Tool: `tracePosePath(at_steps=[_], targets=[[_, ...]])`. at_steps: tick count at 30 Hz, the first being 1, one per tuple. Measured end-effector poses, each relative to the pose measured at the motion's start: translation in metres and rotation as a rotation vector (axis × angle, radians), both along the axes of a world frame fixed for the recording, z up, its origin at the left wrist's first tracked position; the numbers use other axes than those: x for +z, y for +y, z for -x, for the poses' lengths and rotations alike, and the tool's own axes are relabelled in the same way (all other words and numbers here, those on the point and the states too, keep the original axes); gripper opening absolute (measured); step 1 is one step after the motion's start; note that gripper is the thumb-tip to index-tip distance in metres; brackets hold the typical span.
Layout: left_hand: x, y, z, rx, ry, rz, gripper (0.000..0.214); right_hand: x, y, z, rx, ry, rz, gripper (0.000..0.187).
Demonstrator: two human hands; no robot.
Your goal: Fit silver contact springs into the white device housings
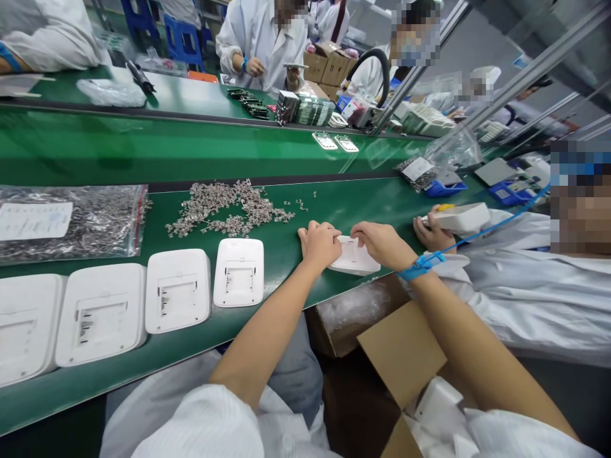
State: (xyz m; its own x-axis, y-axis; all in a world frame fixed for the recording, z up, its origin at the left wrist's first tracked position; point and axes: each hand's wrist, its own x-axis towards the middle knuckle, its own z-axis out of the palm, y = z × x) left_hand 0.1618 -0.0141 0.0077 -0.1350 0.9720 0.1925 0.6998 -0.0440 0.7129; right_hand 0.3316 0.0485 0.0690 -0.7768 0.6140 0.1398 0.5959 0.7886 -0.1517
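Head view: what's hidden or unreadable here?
1. Head view: the white casing is mostly covered by the left hand and right hand; whether the fingers pinch or grip anything is hidden.
2. Head view: the leftmost casing is cut off by the left edge.
3. Head view: print on the bag label is too small to read.
4. Head view: contents of the cardboard box are hidden by its flap and the right forearm.
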Motion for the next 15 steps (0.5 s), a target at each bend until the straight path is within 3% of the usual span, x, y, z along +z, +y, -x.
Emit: tracePosePath(at_steps=[3, 11, 15], targets=[[-0.001, 0.000, 0.000, 0.039, -0.054, -0.016, 0.034, -0.004, -0.002, 0.001, 0.019, -0.028, -0.079, 0.028], [-0.001, -0.002, 0.000, -0.003, -0.003, 0.010, 0.019, -0.020, 0.000, 0.008, -0.012, -0.126, -0.005, 0.020], [0.000, -0.003, -0.001, 0.023, 0.024, 0.017, 0.018, -0.018, 0.002, 0.009, 0.056, -0.129, 0.003, 0.020]])
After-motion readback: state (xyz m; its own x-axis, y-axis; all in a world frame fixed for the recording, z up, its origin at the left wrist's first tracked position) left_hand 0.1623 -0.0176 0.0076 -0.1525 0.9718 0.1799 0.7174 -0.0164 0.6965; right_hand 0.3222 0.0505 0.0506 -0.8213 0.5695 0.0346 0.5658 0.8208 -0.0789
